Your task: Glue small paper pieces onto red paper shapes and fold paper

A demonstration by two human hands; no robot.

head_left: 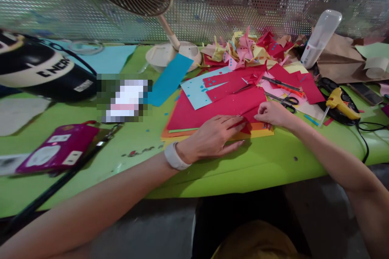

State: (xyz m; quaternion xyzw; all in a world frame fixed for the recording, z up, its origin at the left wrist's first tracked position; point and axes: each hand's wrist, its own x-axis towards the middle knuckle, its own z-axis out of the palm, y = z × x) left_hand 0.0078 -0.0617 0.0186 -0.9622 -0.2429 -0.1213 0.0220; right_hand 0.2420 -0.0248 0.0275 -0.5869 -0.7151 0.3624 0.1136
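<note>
A stack of coloured sheets, with red paper (pixel 194 115) on top and orange, green and yellow edges below, lies on the green table. My left hand (pixel 212 135), wearing a white wristband, rests on the stack's near edge with its fingers stretched out flat. Just right of it, my right hand (pixel 270 114) is closed, its curled fingers pinching the red paper at the right edge; the fingertips are partly hidden. Beyond my hands lie a light blue sheet (pixel 196 96) sprinkled with small blue bits, black-handled scissors (pixel 290 101) and an orange-handled cutter (pixel 284 85).
Folded paper pieces (pixel 243 50) pile up at the back. To the right are a yellow glue gun (pixel 342 105), a clear bottle (pixel 322 38) and a brown paper bag (pixel 337 60). A fan (pixel 173 36), black bag (pixel 45 68) and purple pouch (pixel 57 147) stand left.
</note>
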